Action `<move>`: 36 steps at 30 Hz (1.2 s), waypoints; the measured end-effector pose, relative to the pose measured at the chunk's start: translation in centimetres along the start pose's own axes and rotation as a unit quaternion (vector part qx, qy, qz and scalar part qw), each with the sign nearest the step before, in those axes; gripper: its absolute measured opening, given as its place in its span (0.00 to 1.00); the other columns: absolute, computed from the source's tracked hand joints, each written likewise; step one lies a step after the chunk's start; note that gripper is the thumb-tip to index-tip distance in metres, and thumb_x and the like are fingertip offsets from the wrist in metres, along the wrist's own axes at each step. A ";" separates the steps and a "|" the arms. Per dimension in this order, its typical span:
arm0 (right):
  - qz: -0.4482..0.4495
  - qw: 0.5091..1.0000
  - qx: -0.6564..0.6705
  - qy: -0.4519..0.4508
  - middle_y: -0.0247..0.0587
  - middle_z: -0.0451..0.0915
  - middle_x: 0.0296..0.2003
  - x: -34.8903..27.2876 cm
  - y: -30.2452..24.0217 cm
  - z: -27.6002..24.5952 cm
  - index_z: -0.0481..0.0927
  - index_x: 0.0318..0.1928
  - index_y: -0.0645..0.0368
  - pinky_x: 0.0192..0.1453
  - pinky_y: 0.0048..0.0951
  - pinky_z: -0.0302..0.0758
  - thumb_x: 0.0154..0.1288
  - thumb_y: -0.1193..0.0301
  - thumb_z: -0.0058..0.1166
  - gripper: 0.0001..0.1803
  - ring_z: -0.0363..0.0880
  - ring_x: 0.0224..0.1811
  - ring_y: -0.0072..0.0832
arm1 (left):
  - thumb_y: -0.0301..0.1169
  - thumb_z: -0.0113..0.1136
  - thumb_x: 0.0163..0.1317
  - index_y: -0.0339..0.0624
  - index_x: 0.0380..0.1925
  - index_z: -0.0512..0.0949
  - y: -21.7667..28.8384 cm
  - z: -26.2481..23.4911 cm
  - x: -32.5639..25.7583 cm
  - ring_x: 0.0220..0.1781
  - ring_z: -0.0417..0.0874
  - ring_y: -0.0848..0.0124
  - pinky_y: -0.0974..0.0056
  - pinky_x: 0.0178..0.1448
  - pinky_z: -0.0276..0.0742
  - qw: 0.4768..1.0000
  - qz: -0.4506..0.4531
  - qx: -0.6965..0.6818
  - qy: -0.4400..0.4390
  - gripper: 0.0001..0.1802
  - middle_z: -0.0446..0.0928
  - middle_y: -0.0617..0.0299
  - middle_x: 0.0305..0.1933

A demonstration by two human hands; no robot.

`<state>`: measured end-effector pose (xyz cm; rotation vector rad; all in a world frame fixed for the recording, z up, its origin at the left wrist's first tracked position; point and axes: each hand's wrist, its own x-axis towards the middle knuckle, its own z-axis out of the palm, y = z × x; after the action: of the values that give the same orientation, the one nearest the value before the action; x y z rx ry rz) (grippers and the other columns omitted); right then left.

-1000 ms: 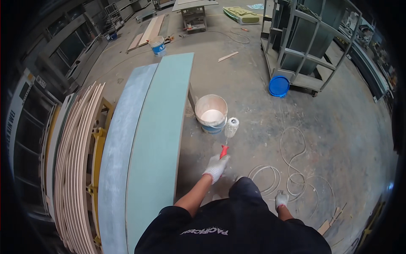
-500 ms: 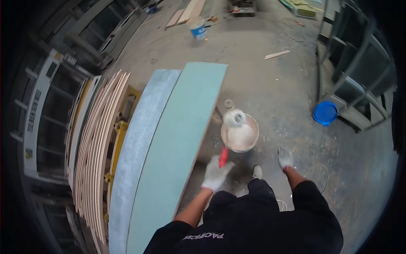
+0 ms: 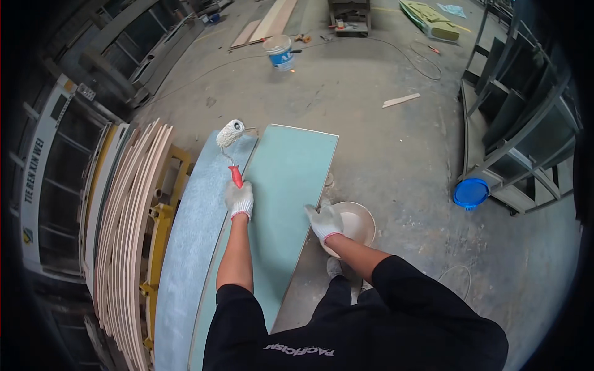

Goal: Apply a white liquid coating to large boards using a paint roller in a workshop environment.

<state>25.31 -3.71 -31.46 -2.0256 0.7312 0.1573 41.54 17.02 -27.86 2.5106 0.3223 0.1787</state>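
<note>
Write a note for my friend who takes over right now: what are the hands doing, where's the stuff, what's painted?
Left hand: gloved, grips the roller by its red handle; its head is over the far end of the left board.
Right hand: gloved, at the right edge of the green board, beside the bucket on the floor.
Done: the left board looks speckled, probably coated.
Left: the green board looks smooth, probably uncoated.

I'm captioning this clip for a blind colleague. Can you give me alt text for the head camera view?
Seen from above, the gloved left hand holds a red-handled paint roller over two long green boards on a concrete floor. The gloved right hand rests at a board's edge beside a white bucket.
</note>
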 end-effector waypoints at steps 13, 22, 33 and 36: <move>-0.031 0.988 -0.021 0.148 0.55 0.83 0.50 2.9 0.4 3.0 0.75 0.65 0.63 0.58 0.49 0.76 0.70 0.52 0.57 0.33 0.81 0.55 0.51 | 0.39 0.65 0.60 0.36 0.43 0.77 0.5 5.1 3.0 0.45 0.84 0.45 0.47 0.54 0.77 1.000 0.015 0.021 0.003 0.19 0.82 0.44 0.41; -0.057 0.984 -0.082 0.149 0.52 0.80 0.43 3.5 1.5 3.9 0.72 0.66 0.68 0.53 0.46 0.77 0.71 0.51 0.57 0.35 0.81 0.49 0.48 | 0.39 0.66 0.61 0.33 0.39 0.75 0.4 5.2 3.5 0.38 0.82 0.51 0.49 0.51 0.76 0.998 -0.024 -0.055 0.009 0.19 0.80 0.46 0.35; -0.057 0.982 -0.091 0.152 0.49 0.80 0.41 3.5 1.1 3.6 0.73 0.63 0.70 0.47 0.45 0.78 0.72 0.53 0.57 0.33 0.82 0.46 0.43 | 0.39 0.67 0.60 0.32 0.38 0.76 1.1 5.5 3.3 0.37 0.82 0.53 0.50 0.51 0.76 0.997 -0.055 -0.046 0.009 0.19 0.80 0.47 0.35; -0.067 0.979 -0.083 0.173 0.51 0.81 0.41 3.7 1.1 3.5 0.75 0.60 0.71 0.46 0.45 0.79 0.71 0.53 0.58 0.33 0.82 0.43 0.45 | 0.39 0.67 0.60 0.32 0.39 0.77 0.9 5.4 3.5 0.38 0.82 0.51 0.49 0.52 0.76 0.997 -0.049 -0.055 0.012 0.20 0.81 0.45 0.36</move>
<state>28.35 -2.86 -35.65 -2.2840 0.8121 -0.2271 46.11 14.28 -31.58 2.3802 0.4335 0.1824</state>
